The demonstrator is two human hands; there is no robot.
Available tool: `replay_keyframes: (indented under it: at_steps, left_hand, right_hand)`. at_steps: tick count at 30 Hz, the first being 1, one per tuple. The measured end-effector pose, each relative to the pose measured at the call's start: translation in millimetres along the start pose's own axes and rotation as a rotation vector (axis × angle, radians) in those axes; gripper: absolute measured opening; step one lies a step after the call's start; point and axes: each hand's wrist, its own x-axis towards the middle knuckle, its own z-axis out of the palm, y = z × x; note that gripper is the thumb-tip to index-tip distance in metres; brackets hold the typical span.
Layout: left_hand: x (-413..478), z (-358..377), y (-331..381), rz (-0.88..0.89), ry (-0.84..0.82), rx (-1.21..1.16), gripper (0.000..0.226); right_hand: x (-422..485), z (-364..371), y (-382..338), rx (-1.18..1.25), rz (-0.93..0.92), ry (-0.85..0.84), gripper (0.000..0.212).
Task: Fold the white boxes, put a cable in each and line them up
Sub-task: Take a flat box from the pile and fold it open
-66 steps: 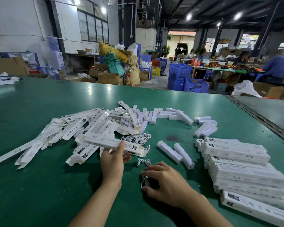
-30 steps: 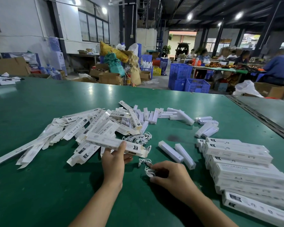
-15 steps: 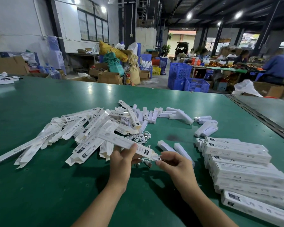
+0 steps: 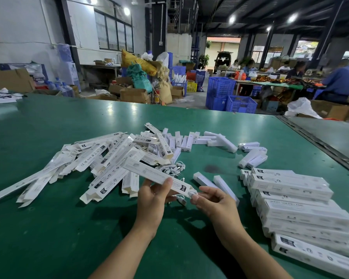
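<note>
**Cable at the mouth of a folded box**

Head view: the left hand [image 4: 151, 201] holds a long white box [image 4: 149, 173] just above the green table [image 4: 48, 228]. Its thumb lies on the top face and its fingers [image 4: 147, 186] curl underneath. The box slants from upper left down to the right, and its open end points at the right hand [image 4: 215, 202].

The right hand's fingers [image 4: 207, 191] pinch a white cable [image 4: 182, 200] at that open end. A short loop and a plug hang below the box, between the two hands. I cannot tell how much of the cable is already inside.

Behind the box a heap of unfolded boxes [image 4: 101, 158] spreads over the left half of the table. A tangle of loose cables [image 4: 172, 168] lies at its near right edge. Two short white bars [image 4: 205, 180] lie just beyond the right hand, and more of them [image 4: 181, 140] lie farther back. On the right, closed boxes [image 4: 290, 186] lie side by side in a stacked row running towards the near edge of the table.
</note>
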Motion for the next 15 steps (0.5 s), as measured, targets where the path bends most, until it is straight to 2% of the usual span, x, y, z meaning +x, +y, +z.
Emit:
replay_keyframes:
  at_steps: [5, 9, 15]
  left_hand:
    - [-1.8, 0.7, 3.2, 0.003, 0.000, 0.008, 0.032]
    - [-3.4, 1.8, 5.6, -0.034, -0.023, -0.012, 0.027]
    - [-7.4, 4.7, 7.4, -0.096, -0.082, -0.049, 0.021]
  right_hand:
    - [3.5, -0.6, -1.1, 0.081, 0.089, -0.030, 0.062]
    - [4.8, -3.5, 0.8, 0.167, 0.124, -0.044, 0.064]
    - [4.1, -2.7, 4.0, 0.132, 0.088, -0.012, 0.055]
